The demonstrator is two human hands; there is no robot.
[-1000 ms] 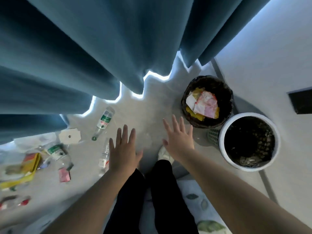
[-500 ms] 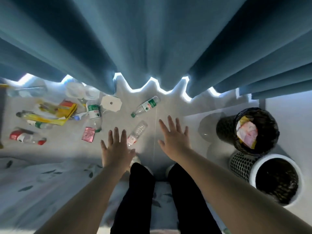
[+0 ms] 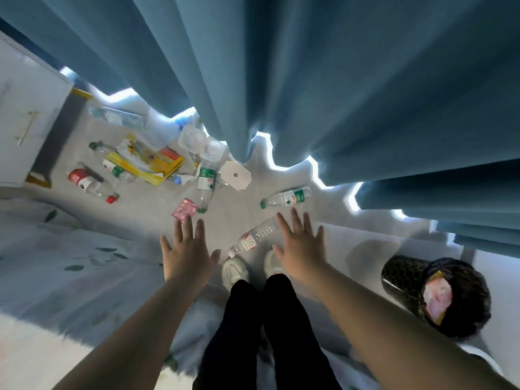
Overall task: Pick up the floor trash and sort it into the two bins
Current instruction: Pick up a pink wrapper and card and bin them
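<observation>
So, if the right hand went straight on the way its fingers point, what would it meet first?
Likely the green-labelled bottle, lying just past the fingertips of the right hand; the hand's height is hard to judge.

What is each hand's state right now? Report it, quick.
Left hand: open, fingers spread, holding nothing.
Right hand: open, fingers spread, holding nothing.

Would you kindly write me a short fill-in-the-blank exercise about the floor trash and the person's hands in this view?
The left hand and the right hand are spread flat and hold ____.
The green-labelled bottle lying alone just beyond the right hand has a ____ cap.
The black bin stands on the person's ____ side.
Missing words: nothing; green; right.
</observation>
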